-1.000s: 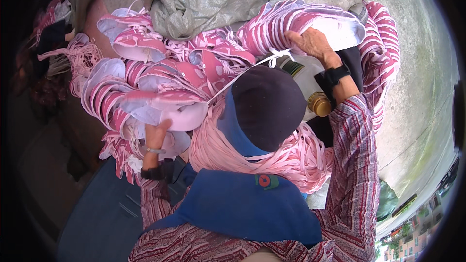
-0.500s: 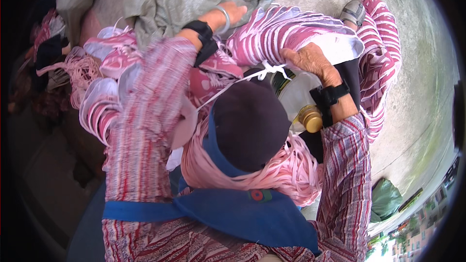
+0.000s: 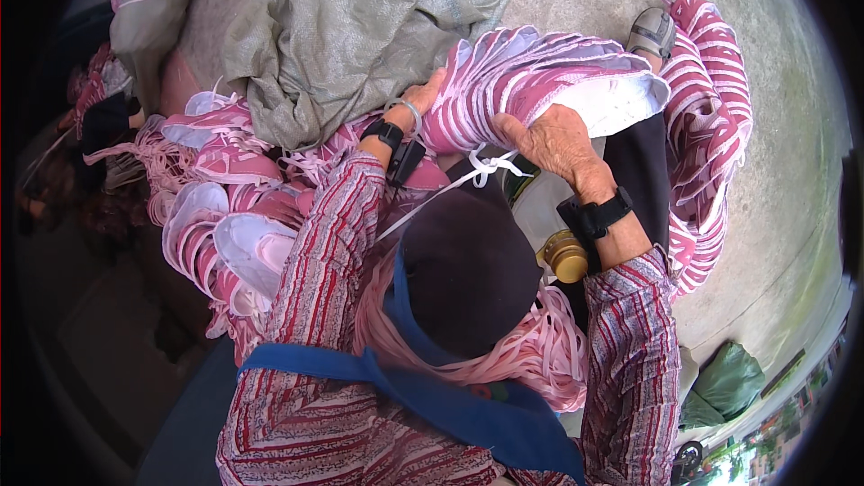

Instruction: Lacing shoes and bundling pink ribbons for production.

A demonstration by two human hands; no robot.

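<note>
Now my left hand (image 3: 418,103), which half a second ago was stretched out over the slack grey-green woven sack (image 3: 333,45), has come back to the left end of a long, curved row of pink-and-white, cloth-looking shoe uppers (image 3: 504,81). That puts both hands on the row, so I judge it better steadied than by one hand alone. My right hand (image 3: 558,144) holds the near side close to the right end, thumb laid along the pink edges; the left lies against the far end, its fingertips partly hidden, so I cannot tell whether it grips or only presses. The row sits in front of me, just beyond my knee in dark cloth (image 3: 463,270). Its uppers nest one inside another like stacked cups, thin white rims alternating with pink bands, and the last one on the right shows a broad white inner face. Just below, near my right thumb, is a knotted white cord (image 3: 490,165), one strand running down to the left across my knee.
</note>
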